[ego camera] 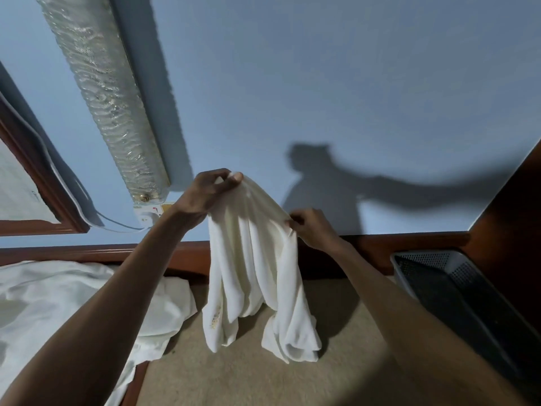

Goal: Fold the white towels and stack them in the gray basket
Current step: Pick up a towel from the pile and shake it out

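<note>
You pinched the top edge of the white towel [251, 259] with your left hand [213, 189] and right hand [310, 227]; it hung limp and light above the beige surface [351, 361], likeliest best gripped at its corners.

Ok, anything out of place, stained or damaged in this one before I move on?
One small thing: the towel held up by the left hand and right hand has a faint yellowish mark low down under the left hand, stain or embroidery, too blurred to tell. The gray basket and the white heap look ordinary.
</note>
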Demonstrator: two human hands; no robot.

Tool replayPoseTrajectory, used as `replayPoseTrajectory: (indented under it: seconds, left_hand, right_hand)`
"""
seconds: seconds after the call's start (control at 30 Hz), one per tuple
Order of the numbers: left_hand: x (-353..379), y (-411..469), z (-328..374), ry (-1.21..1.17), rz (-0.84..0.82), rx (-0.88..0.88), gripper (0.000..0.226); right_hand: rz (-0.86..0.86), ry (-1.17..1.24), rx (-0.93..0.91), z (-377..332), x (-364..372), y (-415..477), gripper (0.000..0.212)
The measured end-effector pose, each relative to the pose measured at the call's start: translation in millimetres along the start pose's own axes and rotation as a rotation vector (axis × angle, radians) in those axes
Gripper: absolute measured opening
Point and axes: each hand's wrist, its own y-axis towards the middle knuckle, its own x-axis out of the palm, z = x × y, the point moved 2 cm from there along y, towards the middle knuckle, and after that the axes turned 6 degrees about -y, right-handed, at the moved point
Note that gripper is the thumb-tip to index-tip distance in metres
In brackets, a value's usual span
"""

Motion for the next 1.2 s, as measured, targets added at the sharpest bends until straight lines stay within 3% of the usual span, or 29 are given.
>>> replayPoseTrajectory:
  seconds: [0.1, 0.23, 0.37, 0.43, 0.5, 0.63, 0.87, 1.0, 1.1, 1.13, 1.2]
  left_hand:
    - [-6, -4, -21, 0.016, 0.114, -0.07, 0.041]
    - [-7, -13, -48, 0.401, 0.138, -0.218, 0.037]
    - [26, -18, -42, 0.404, -0.192, -0.22, 0.07]
    - [44, -20, -31, 0.349, -0.402, -0.251, 0.056]
    - [50, -19, -23, 0.271, -0.463, -0.251, 0.03]
    - [43, -13, -11, 0.271, -0.341, -0.142, 0.038]
    - [40, -11, 1, 0.224, -0.178, 0.013, 0.044]
    - [14, -16, -14, 0.141, 0.008, -0.009, 0.057]
    - [-1, -23, -35, 0.29, 0.155, -0.12, 0.031]
    - [-3, -25, -40, 0.335, 0.153, -0.151, 0.026]
    - [2, -32, -45, 0.361, 0.019, -0.176, 0.046]
  right_hand:
    - [0.005, 0.017, 0.092, 22, 1, 0, 0.037]
    - [-0.086, 0.313, 0.09, 6, -7, -1, 0.027]
    - [-0.188, 0.414, -0.007, -31, -25, 1, 0.029]
    - [-0.192, 0.4, -0.084, -43, -33, 5, 0.029]
    - [-0.165, 0.423, -0.128, -44, -41, 8, 0.031]
    - [-0.123, 0.394, -0.131, -30, -49, 4, 0.012]
    - [-0.171, 0.038, -0.021, 11, -10, -6, 0.016]
    - [-0.2, 0.169, 0.075, 26, 3, -11, 0.026]
    - [-0.188, 0.242, 0.038, 9, -2, -9, 0.026]
    - [-0.198, 0.273, 0.03, 0, -4, -8, 0.026]
    - [-0.255, 0.333, -0.018, -17, -7, -4, 0.031]
